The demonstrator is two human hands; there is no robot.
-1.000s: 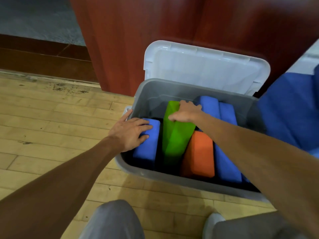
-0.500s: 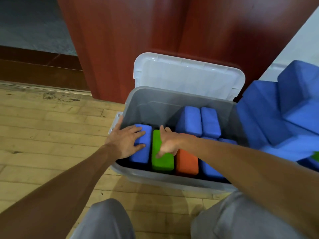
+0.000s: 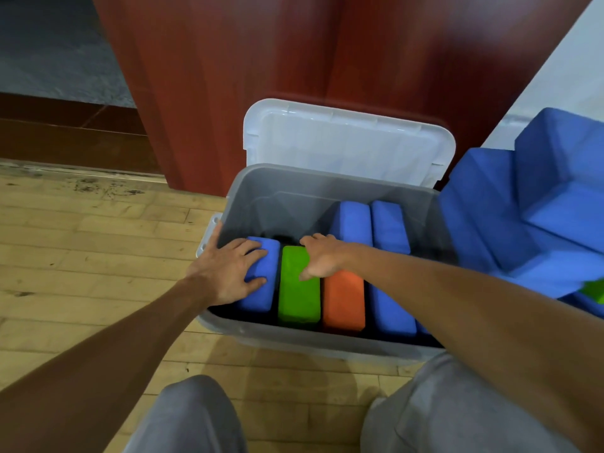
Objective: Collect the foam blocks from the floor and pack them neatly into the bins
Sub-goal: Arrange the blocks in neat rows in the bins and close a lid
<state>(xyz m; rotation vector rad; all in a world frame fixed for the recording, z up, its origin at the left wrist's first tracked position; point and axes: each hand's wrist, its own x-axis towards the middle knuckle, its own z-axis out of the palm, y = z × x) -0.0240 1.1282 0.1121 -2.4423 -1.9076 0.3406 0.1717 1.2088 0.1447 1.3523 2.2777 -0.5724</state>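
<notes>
A grey bin (image 3: 294,343) stands open on the wooden floor. Foam blocks stand on edge in a row inside it: a blue block (image 3: 261,295) at the left, then a green block (image 3: 299,299), an orange block (image 3: 343,299) and more blue blocks (image 3: 389,302). Two further blue blocks (image 3: 369,223) stand behind them. My left hand (image 3: 225,273) lies flat on the leftmost blue block, thumb against the bin's left wall. My right hand (image 3: 322,259) presses on the far end of the green block, fingers bent over its top and thumb on its upper face.
The bin's white lid (image 3: 346,142) leans against a red-brown wooden panel (image 3: 228,76) behind it. A heap of blue foam blocks (image 3: 523,223) lies to the right of the bin, with a green one (image 3: 593,291) at the frame's edge. My grey-trousered knees (image 3: 196,416) are in front.
The green block, tilted up a second ago, has been pushed down level between the blue and orange blocks. My right hand followed it down. My left hand has stayed on the blue block.
</notes>
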